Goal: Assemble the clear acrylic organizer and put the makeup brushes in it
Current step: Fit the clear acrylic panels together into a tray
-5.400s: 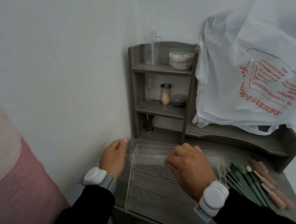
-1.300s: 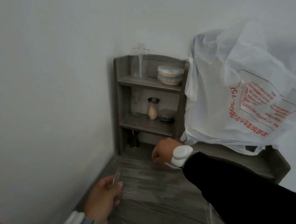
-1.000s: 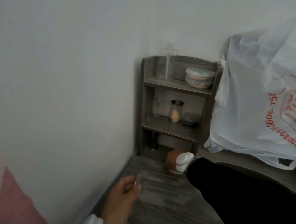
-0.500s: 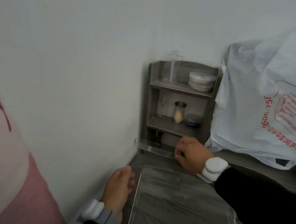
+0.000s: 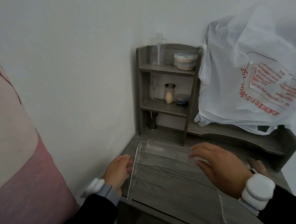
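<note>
My left hand (image 5: 117, 170) is at the left side of the clear organizer (image 5: 167, 173), with my fingers curled by its upright see-through side wall, and I cannot tell if they pinch it or only touch it. My right hand (image 5: 219, 166) is laid over the far right part, fingers spread a bit and resting on a clear strip (image 5: 163, 150) that runs across the back. I cannot tell if that hand grips the strip or just presses on it. The organizer sits on the gray wooden desk (image 5: 169, 191), and I can see the wood right through it. Behind it is a little gray shelf (image 5: 168, 91) with a small jar (image 5: 169, 95) and a round tub (image 5: 185, 61) on it. A big white plastic bag (image 5: 248, 77) with red writing sits to the right of the shelf. Something pink (image 5: 23, 178) is on my left by the white wall.
</note>
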Demonstrator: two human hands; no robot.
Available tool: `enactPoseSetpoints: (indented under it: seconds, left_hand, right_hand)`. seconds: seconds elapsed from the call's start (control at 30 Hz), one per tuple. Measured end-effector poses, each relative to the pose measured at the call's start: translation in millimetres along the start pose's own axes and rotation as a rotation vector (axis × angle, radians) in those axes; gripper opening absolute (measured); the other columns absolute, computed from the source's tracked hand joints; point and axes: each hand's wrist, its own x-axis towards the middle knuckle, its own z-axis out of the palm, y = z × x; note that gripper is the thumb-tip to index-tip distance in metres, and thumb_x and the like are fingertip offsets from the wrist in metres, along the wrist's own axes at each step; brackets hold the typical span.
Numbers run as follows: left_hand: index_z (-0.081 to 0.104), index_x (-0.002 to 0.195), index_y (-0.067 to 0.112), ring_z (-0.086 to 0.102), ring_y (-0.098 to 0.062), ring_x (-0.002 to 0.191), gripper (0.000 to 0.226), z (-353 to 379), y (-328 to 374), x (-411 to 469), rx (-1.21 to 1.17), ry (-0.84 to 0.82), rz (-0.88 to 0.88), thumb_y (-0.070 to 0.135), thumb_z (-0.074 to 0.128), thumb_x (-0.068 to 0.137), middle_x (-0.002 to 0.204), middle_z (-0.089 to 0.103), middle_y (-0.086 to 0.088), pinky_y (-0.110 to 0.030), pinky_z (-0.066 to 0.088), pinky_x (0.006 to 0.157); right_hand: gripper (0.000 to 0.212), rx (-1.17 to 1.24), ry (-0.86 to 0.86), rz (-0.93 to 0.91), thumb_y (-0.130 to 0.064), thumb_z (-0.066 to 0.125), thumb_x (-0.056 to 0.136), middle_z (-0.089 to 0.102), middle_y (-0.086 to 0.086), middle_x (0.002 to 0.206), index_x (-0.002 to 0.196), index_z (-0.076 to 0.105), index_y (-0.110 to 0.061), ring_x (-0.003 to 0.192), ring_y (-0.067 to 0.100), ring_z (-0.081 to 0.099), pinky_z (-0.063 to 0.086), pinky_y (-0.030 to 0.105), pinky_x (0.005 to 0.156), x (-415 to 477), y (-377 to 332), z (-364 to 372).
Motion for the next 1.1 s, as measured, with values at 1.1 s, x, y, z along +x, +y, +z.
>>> enactPoseSetpoints:
  seconds: [1.1]
  left_hand:
    - [0.071, 0.106, 0.013, 0.070, -0.041, 0.096, 0.024, -11, -4, 7, 0.189, -0.167, -0.040, -0.001, 0.064, 0.087, 0.101, 0.074, -0.023, -0.052, 0.057, 0.088]
  right_hand:
    - [0.019, -0.097, 0.113, 0.067, -0.012, 0.082, 0.070, 0.053, -0.010, 0.076, 0.073, 0.071, -0.027, 0.068, 0.011, 0.052, 0.043, 0.023, 0.050, 4, -43, 76]
